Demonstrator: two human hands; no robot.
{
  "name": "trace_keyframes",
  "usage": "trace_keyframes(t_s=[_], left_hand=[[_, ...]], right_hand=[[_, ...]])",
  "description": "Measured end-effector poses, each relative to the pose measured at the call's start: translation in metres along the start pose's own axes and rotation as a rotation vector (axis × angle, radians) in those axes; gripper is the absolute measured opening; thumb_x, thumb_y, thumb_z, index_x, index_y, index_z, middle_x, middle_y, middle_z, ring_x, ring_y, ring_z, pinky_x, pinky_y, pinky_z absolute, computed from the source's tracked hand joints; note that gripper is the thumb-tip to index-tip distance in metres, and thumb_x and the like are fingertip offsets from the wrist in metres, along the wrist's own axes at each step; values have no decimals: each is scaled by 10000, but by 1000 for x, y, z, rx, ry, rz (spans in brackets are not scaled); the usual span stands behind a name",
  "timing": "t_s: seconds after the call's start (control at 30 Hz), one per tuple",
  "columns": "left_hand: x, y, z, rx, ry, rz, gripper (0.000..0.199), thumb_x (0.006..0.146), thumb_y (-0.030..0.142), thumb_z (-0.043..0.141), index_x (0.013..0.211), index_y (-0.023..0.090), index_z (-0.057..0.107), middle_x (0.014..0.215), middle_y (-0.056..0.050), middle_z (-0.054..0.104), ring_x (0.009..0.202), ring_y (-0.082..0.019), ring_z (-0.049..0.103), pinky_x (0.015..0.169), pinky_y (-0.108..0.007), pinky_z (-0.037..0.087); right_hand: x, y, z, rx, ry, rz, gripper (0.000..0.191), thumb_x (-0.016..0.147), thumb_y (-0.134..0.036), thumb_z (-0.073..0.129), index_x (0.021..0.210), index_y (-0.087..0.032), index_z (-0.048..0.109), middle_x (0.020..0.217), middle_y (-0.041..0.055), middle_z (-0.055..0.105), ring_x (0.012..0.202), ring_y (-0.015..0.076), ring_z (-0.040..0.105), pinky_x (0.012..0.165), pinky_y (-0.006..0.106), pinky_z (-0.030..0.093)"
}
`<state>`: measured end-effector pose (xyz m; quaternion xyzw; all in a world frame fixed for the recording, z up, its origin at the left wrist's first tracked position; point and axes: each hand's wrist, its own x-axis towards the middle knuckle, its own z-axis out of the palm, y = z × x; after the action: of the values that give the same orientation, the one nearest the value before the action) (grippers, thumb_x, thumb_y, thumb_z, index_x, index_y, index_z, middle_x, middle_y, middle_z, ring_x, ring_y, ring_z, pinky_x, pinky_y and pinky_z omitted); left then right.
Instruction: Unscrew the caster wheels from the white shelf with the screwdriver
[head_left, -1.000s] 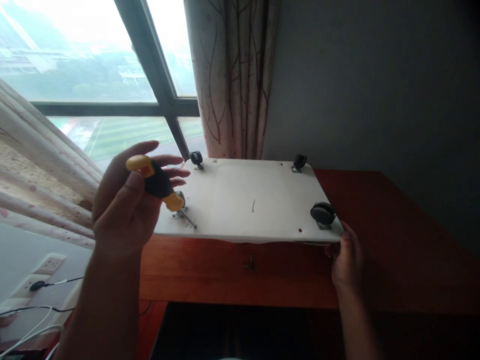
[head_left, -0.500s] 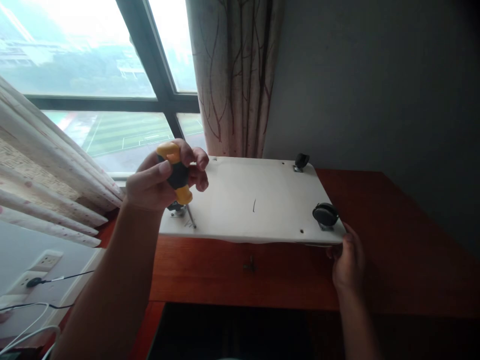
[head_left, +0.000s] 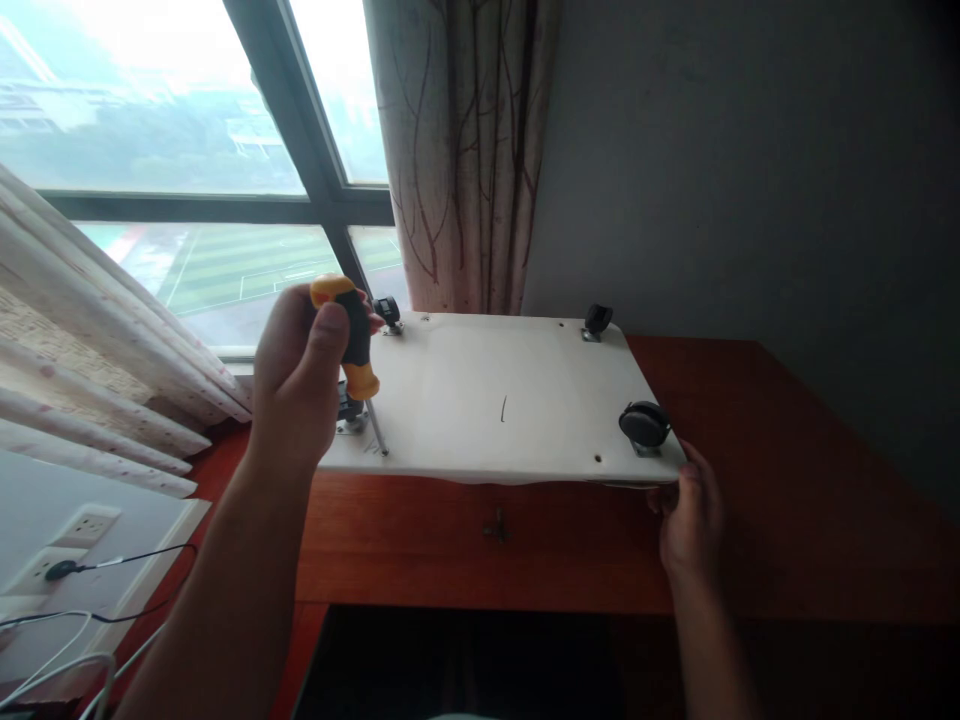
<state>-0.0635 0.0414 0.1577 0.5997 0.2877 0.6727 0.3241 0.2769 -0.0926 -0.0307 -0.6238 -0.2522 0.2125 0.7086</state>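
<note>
My left hand [head_left: 300, 355] is wrapped round the yellow and black handle of a screwdriver [head_left: 355, 340]. Its metal shaft slants down to the near left corner of a white board [head_left: 465, 390], where the tip meets a screw spot or hole. Black caster wheels stand up from the board's corners: one [head_left: 351, 403] partly behind the screwdriver, one [head_left: 388, 314] at the far left, one [head_left: 597, 320] at the far right, and one [head_left: 643, 426] near my right hand. My right hand [head_left: 691, 515] grips the board's near right corner, with its fingertips partly hidden beneath the edge.
The board lies on a reddish-brown wooden table [head_left: 765, 480]. Small metal pieces, probably screws [head_left: 496, 525], lie in front of it. A window [head_left: 187, 110] and curtains [head_left: 465, 150] are behind. At left, a wall socket [head_left: 56, 570] has cables plugged in.
The fingers of my left hand have closed round the screwdriver handle, having been spread off it before. The far left caster has come into sight. My right hand stays at the board's corner.
</note>
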Motion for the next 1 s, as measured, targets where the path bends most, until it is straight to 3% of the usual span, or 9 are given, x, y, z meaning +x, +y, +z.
trace_keyframes(t_s=[0.1, 0.2, 0.33, 0.47, 0.6, 0.67, 0.77, 0.87, 1.0], left_hand=[[-4, 3, 2, -35, 46, 6, 265, 818, 229, 749, 958, 188, 528, 948, -63, 708, 648, -154, 658, 587, -298, 548], [-4, 5, -2, -100, 25, -29, 283, 820, 251, 744, 994, 181, 533, 760, -14, 666, 449, -101, 513, 407, -225, 410], [-6, 7, -9, -240, -29, -123, 460, 866, 448, 657, 1177, 111, 631, 857, -66, 633, 616, -136, 587, 551, -277, 518], [-11, 12, -11, -153, -22, -66, 271, 852, 256, 672, 1094, 135, 659, 1072, -134, 694, 766, -195, 680, 704, -337, 578], [-12, 19, -12, -147, -1, -68, 373, 768, 92, 712, 1088, 241, 590, 968, -62, 726, 626, -147, 634, 569, -292, 560], [-11, 21, -15, -205, -25, -128, 425, 774, 156, 713, 1179, 222, 601, 853, -50, 685, 592, -127, 572, 523, -258, 530], [-11, 23, -20, -282, -41, -206, 482, 823, 350, 668, 1251, 133, 624, 876, -89, 624, 715, -171, 596, 580, -291, 564], [-15, 26, -21, -232, -31, -154, 397, 835, 339, 655, 1149, 98, 678, 964, -122, 634, 808, -204, 634, 695, -336, 595], [-20, 31, -18, -125, -25, -71, 295, 724, 137, 759, 988, 209, 650, 1077, -105, 693, 788, -218, 680, 719, -385, 598]], right_hand=[[0, -1, 0, 4, 2, -7, 511, 843, -538, 592, 1226, -203, 635, 899, 37, 614, 549, 95, 473, 454, 229, 366], [0, -1, 1, 5, 6, -12, 503, 833, -531, 603, 1213, -204, 643, 930, 44, 618, 555, 94, 478, 456, 229, 372], [0, -1, 1, 5, 3, 5, 515, 840, -530, 592, 1242, -211, 634, 957, 51, 629, 566, 98, 496, 464, 233, 385], [-1, -1, 1, 13, 3, 9, 509, 841, -527, 594, 1240, -213, 639, 927, 40, 623, 543, 90, 484, 457, 233, 383], [0, -3, 1, 6, 2, 3, 482, 846, -505, 599, 1234, -221, 641, 930, 32, 619, 540, 87, 486, 452, 232, 384], [-1, -3, 1, 7, 0, 2, 476, 849, -499, 598, 1232, -221, 642, 944, 35, 624, 549, 91, 496, 455, 233, 388], [-1, -2, 1, 14, -4, 1, 475, 856, -499, 587, 1235, -218, 638, 931, 34, 626, 545, 90, 489, 456, 233, 382], [-1, -2, 1, 0, -8, -1, 476, 857, -498, 577, 1237, -217, 632, 921, 31, 619, 529, 85, 474, 453, 233, 370], [-1, -3, 2, -1, -5, 5, 484, 848, -501, 578, 1233, -212, 632, 929, 36, 621, 542, 92, 479, 468, 243, 379]])
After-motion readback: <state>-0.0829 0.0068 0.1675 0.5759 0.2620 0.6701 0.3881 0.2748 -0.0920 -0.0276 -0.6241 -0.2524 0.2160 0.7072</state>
